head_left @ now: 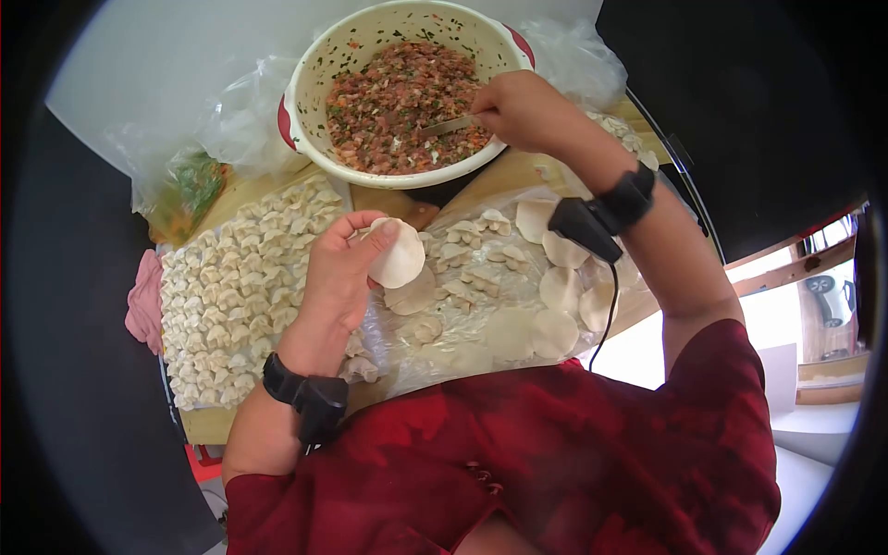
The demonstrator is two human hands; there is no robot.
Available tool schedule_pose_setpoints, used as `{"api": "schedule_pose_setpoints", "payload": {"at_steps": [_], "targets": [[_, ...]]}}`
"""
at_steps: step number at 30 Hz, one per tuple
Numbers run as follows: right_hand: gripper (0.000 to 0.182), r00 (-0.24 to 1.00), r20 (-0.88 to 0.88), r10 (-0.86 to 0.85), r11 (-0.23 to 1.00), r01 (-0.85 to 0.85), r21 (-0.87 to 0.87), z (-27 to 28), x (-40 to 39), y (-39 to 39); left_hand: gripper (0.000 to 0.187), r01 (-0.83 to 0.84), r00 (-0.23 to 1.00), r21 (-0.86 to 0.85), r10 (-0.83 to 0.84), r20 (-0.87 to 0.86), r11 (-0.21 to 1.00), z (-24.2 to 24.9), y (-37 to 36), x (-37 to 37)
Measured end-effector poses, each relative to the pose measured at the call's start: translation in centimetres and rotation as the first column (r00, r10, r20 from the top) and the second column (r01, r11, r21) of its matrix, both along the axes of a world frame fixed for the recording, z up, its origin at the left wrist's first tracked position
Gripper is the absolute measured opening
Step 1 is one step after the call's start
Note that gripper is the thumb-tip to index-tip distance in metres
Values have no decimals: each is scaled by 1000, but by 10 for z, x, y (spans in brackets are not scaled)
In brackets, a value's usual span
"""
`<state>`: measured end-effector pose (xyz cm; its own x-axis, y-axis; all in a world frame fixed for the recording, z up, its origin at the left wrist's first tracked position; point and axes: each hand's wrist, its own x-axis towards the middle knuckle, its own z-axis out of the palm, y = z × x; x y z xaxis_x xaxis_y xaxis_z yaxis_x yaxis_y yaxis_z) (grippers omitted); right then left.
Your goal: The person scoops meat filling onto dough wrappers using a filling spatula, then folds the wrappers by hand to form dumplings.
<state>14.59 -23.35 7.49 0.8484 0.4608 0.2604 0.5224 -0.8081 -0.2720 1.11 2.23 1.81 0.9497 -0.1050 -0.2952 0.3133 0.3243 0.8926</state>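
Note:
My left hand (347,264) holds a round dumpling wrapper (399,256) between thumb and fingers, above the plastic-covered board. In my right hand (520,109) is a flat, thin utensil (448,126), its kind partly hidden by my fingers; the far end dips into the chopped meat filling (398,102). That filling, flecked with green and orange, lies in a large white bowl (310,129) with red handles. Loose wrappers (555,333) are spread on the plastic at the right, near several folded dumplings (458,254) in the middle.
Rows of folded dumplings (240,287) cover the left of the table. Clear plastic bags (250,116) lie beside the bowl, one with green and orange contents. A pink cloth (145,301) hangs at the left edge. More dumplings (624,134) sit right of the bowl.

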Motion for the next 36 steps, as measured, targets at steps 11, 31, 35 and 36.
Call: {"api": "schedule_pose_setpoints", "payload": {"at_steps": [11,31,35,36], "targets": [[7,992,-108,60,947,-91,-308,-19,31,43,26,-165,984,-177,149,-98,970,-5,3,5],[18,916,-334,224,971,-240,-7,11,6,22,34,-126,992,-349,107,-73,929,7,-22,13],[19,889,-400,224,974,-194,114,14,-5,16,35,-195,980,-393,160,-119,898,2,-19,18],[19,895,-371,247,967,-199,162,12,-8,14,34,-216,974,-415,168,-149,884,2,-18,19]]}}
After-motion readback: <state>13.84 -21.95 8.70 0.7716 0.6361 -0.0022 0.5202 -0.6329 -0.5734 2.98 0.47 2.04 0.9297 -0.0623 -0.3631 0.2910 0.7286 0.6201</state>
